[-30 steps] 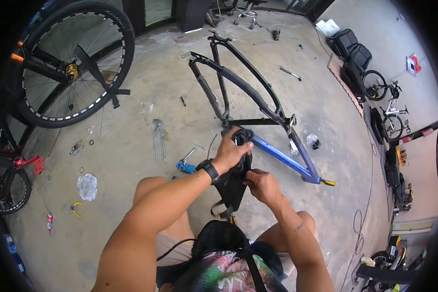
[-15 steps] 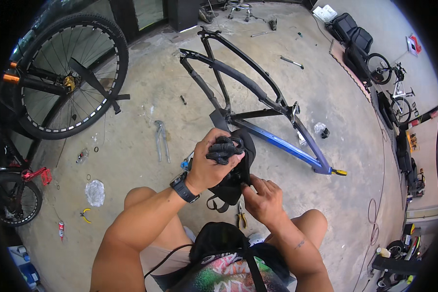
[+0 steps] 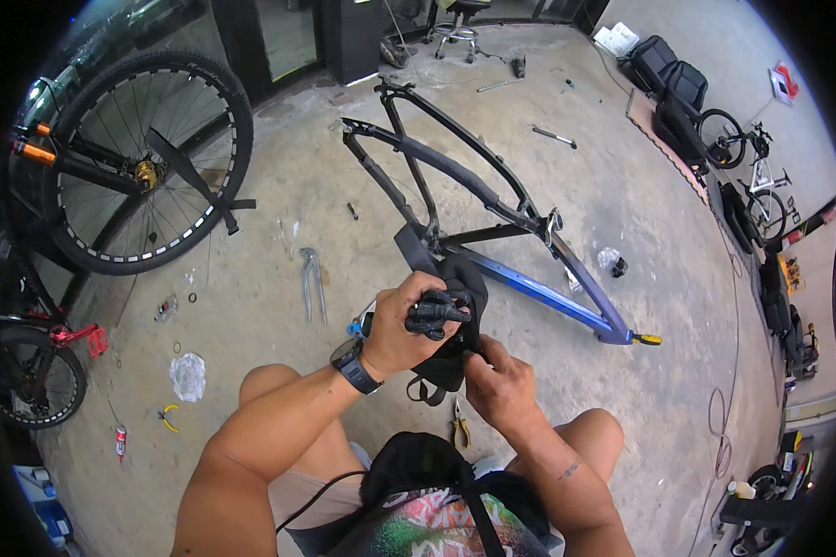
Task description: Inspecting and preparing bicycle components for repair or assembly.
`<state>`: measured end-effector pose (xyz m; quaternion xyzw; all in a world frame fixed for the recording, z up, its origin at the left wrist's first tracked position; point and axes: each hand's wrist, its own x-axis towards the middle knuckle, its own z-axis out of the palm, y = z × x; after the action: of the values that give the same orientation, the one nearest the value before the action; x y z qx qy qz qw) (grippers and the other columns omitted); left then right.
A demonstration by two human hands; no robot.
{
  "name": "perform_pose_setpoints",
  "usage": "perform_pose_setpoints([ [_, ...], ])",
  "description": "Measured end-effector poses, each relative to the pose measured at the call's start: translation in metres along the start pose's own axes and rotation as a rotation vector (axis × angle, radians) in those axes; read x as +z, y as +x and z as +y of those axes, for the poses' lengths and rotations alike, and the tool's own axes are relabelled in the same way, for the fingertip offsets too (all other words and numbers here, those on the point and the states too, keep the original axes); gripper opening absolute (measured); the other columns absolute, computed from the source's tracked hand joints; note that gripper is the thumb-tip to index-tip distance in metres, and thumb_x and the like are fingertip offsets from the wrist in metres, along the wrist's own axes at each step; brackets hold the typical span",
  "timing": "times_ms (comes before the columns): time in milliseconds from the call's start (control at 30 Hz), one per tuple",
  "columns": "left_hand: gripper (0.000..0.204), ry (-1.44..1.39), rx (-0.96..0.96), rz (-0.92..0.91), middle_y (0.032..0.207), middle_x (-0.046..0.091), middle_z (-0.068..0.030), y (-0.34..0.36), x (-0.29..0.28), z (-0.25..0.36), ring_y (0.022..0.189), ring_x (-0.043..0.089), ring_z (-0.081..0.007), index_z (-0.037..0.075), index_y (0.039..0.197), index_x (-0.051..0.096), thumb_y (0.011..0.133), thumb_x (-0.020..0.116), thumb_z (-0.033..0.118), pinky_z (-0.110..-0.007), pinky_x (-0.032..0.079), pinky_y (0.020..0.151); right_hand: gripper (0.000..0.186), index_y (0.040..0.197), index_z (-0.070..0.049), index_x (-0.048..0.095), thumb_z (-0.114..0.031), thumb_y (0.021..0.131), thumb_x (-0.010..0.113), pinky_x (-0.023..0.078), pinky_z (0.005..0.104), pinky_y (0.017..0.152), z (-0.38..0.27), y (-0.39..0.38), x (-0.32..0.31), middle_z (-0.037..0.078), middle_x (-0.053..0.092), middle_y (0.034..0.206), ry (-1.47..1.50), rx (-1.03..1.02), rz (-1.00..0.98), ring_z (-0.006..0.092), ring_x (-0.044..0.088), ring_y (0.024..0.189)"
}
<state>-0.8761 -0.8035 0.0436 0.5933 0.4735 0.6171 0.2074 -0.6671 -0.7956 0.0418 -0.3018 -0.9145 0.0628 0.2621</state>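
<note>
My left hand [image 3: 401,325], with a watch on its wrist, is closed round a bundle of dark black strands or folds [image 3: 436,314]; its exact kind is unclear. The bundle is over a black fabric bag [image 3: 469,278] between my knees. My right hand [image 3: 500,371] pinches the bag's right edge between thumb and fingers. A loose strap [image 3: 424,394] hangs from the bag's lower side. Just below lie pliers with yellow and black handles [image 3: 461,424]. What sits inside the bag is mostly hidden by my left hand.
Beyond the bag lies a blue and black bicycle frame [image 3: 529,280]. Large pliers [image 3: 314,285] rest to the left, near a bicycle wheel [image 3: 237,176]. Clear plastic [image 3: 188,377] and a small yellow-handled tool [image 3: 168,419] are on the floor. A cable [image 3: 718,418] runs along the right.
The scene has shifted slightly downward in view. My left hand, still closed on the black bundle, has moved a little right and down; my right hand keeps its pinch on the bag.
</note>
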Motion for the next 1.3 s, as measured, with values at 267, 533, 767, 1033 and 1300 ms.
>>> perform_pose_setpoints([
  [267, 0.035, 0.310, -0.122, -0.292, 0.081, 0.067, -0.0226, -0.007, 0.033, -0.014, 0.079, 0.067, -0.0446, 0.004, 0.104, 0.056, 0.074, 0.074, 0.007, -0.051, 0.053, 0.065, 0.019, 0.086, -0.010, 0.058, -0.004, 0.072, 0.070, 0.056, 0.0432, 0.056, 0.015, -0.011, 0.011, 0.014, 0.067, 0.109, 0.029, 0.131, -0.034, 0.0331, 0.068, 0.069],
  [533, 0.025, 0.519, -0.242, -0.490, 0.081, 0.070, -0.0254, -0.009, 0.033, -0.031, 0.080, 0.070, -0.0425, 0.000, 0.091, 0.067, 0.070, 0.072, 0.011, -0.053, 0.055, 0.069, 0.017, 0.083, -0.007, 0.058, -0.002, 0.074, 0.071, 0.053, 0.0471, 0.064, 0.022, -0.008, 0.015, 0.016, 0.067, 0.091, 0.101, 0.292, -0.068, 0.0411, 0.065, 0.076],
  [767, 0.012, 0.729, -0.119, -0.711, 0.080, 0.072, -0.0232, -0.008, 0.039, -0.025, 0.076, 0.074, -0.0369, 0.001, 0.074, 0.074, 0.069, 0.071, 0.011, -0.045, 0.058, 0.064, 0.016, 0.082, -0.005, 0.058, 0.002, 0.074, 0.069, 0.052, 0.0476, 0.065, 0.026, -0.016, 0.019, 0.018, 0.066, 0.089, 0.106, 0.310, -0.137, 0.0422, 0.066, 0.077],
  [1033, 0.028, -0.268, -0.942, -0.152, 0.095, 0.071, -0.0192, -0.016, 0.091, -0.072, 0.096, 0.069, -0.0323, 0.001, 0.103, 0.068, 0.077, 0.069, 0.011, -0.041, 0.052, 0.085, 0.016, 0.085, -0.004, 0.059, 0.007, 0.074, 0.063, 0.052, 0.0472, 0.068, 0.030, -0.010, 0.047, 0.020, 0.066, 0.093, 0.154, 0.318, -0.020, 0.0429, 0.066, 0.081],
  [1300, 0.019, 0.303, -0.565, -0.537, 0.101, 0.073, -0.0241, 0.005, 0.104, -0.078, 0.093, 0.072, -0.0397, -0.001, 0.090, 0.074, 0.075, 0.069, 0.010, -0.044, 0.057, 0.079, 0.010, 0.087, -0.003, 0.063, 0.004, 0.080, 0.067, 0.049, 0.0473, 0.068, 0.044, -0.017, 0.039, 0.019, 0.066, 0.088, 0.097, 0.278, -0.027, 0.0415, 0.064, 0.080],
])
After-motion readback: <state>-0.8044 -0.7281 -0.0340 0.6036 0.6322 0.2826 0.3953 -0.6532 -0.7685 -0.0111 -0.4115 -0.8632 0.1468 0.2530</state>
